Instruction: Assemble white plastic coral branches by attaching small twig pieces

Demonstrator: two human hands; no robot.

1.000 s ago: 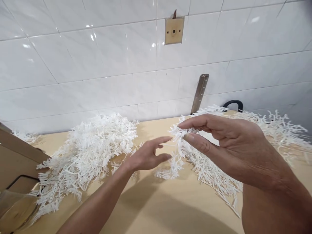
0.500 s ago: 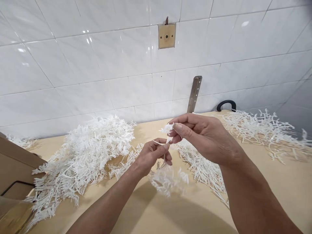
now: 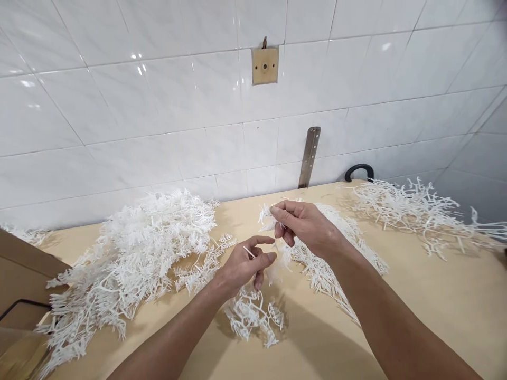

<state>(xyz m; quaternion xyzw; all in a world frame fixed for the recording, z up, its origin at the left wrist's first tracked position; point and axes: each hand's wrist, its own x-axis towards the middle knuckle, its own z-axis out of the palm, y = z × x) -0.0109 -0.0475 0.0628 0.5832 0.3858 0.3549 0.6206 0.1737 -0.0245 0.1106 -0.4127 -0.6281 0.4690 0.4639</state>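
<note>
Near the middle of the table, my left hand is closed around a thin white stem, its index finger stretched toward the right. A white branching sprig, plastic-looking, hangs or lies just below that hand; whether it joins the stem is hidden by the fingers. Slightly higher and to the right, my right hand pinches a small white feathery sprig between thumb and index finger. Another wispy white piece, blurred, shows between the two hands. Behind the right wrist lies a bundle of white sprigs.
A large heap of white sprigs covers the table's left side. Thicker white branches lie at the right. A cardboard box stands at the left edge. By the tiled wall are a metal strip and a black handle.
My hands have moved apart a little, the right one shifting left and down. The sprig below my left hand has dropped lower and left. The whole view has shifted slightly.
</note>
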